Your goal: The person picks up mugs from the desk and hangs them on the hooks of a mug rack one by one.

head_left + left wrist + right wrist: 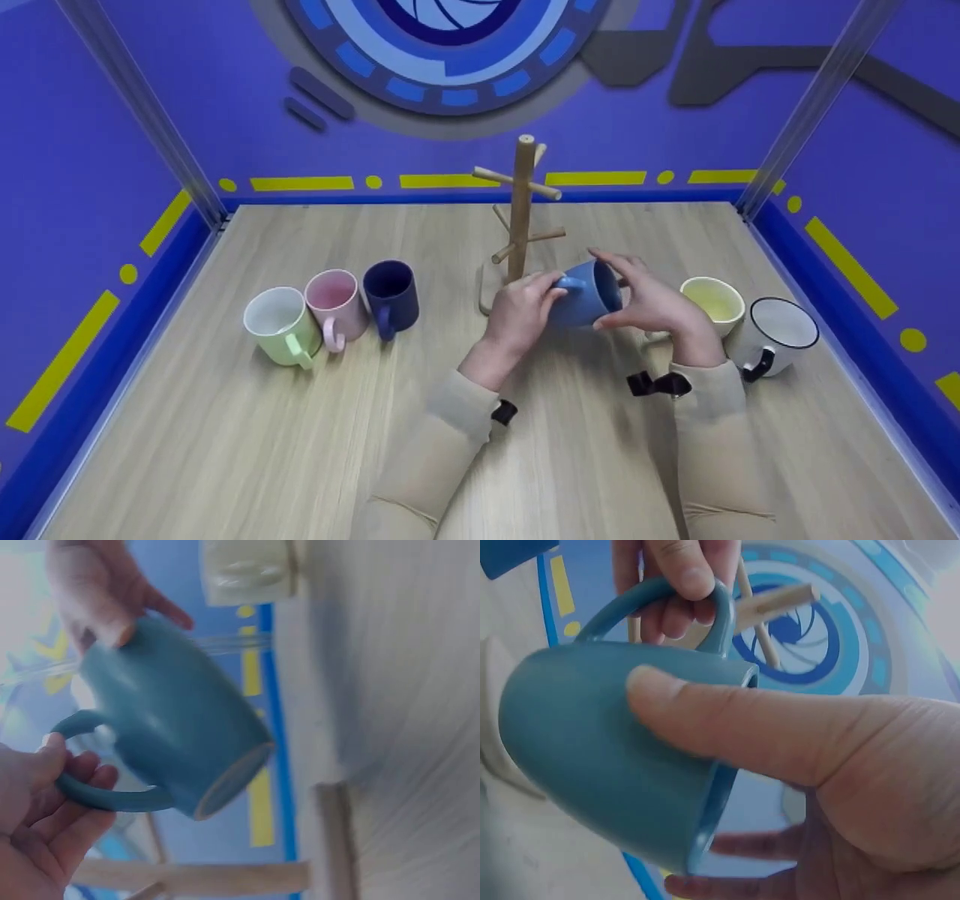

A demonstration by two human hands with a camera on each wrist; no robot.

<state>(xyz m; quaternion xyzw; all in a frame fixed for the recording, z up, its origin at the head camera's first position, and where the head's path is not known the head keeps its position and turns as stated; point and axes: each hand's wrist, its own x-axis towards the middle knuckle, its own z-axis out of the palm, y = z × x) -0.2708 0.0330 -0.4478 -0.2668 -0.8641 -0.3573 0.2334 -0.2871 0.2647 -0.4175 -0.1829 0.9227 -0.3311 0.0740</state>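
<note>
Both hands hold a blue mug (579,304) above the table, tilted on its side with its mouth toward the right. My left hand (521,311) pinches the mug's handle, fingers passing through the loop, as the left wrist view shows with the mug (172,712). My right hand (652,300) grips the body near the rim, its thumb laid along the outside of the mug (592,742) in the right wrist view. Just behind stands a wooden mug tree (520,217) with bare pegs and a pale base.
On the left stand a light green mug (289,341), a pink mug (349,315) and a navy mug (401,300). At the right, a pale yellow mug (727,319) and a white mug (780,356) with a black rim sit near the table's edge. Blue panels (405,150) enclose the table.
</note>
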